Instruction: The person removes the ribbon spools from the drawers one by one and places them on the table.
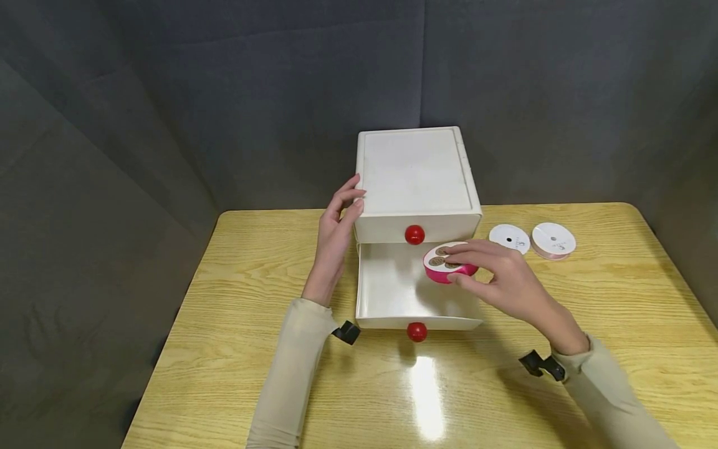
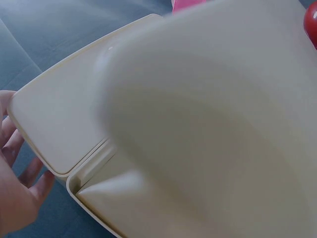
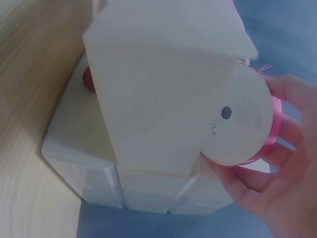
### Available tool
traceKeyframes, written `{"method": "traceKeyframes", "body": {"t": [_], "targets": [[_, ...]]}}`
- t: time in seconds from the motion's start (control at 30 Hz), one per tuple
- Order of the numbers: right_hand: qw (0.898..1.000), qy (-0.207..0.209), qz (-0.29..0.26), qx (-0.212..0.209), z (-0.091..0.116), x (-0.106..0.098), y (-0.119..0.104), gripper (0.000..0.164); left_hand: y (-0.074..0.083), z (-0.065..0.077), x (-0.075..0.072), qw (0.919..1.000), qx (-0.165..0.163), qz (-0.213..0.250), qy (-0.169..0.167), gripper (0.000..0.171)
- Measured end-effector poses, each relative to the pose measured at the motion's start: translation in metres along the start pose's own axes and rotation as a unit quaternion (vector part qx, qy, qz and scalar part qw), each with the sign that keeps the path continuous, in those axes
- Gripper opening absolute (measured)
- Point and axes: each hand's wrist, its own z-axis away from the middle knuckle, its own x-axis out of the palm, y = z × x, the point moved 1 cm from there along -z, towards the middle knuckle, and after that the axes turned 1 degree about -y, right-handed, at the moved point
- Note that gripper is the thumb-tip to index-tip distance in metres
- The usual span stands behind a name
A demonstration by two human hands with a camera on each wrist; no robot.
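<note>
A white two-drawer cabinet (image 1: 413, 171) stands on the table, its lower drawer (image 1: 387, 293) pulled out toward me. My left hand (image 1: 335, 231) rests against the cabinet's left edge, fingers extended at the rim of the top. In the left wrist view those fingers (image 2: 42, 187) lie along the cabinet's side. My right hand (image 1: 502, 274) grips a pink ribbon spool (image 1: 435, 272) over the right part of the open drawer. The spool's upper white face carries brown round marks. In the right wrist view, thumb and fingers wrap round the spool's (image 3: 242, 119) rim, and a loose ribbon end sticks out.
Two more white-faced ribbon spools lie right of the cabinet: a left one (image 1: 507, 236) and a pale pink one (image 1: 554, 239). Red knobs jut from the upper drawer (image 1: 414, 235) and lower drawer front (image 1: 417, 332). A dark curtain (image 1: 280, 106) hangs behind the wooden table (image 1: 241, 299).
</note>
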Motion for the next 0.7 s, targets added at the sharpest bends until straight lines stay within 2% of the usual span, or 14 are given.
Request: {"method": "traceKeyframes", "body": {"t": [0.3, 0.7], "targets": [[0.999, 0.014, 0.001, 0.051, 0.009, -0.022, 0.003, 0.032, 0.0, -0.001, 0.001, 1.0, 0.001, -0.001, -0.001, 0.027], [0.997, 0.033, 0.016, 0.07, 0.02, -0.035, 0.018, 0.034, 0.001, -0.001, 0.001, 1.0, -0.001, 0.003, 0.002, 0.028]]}}
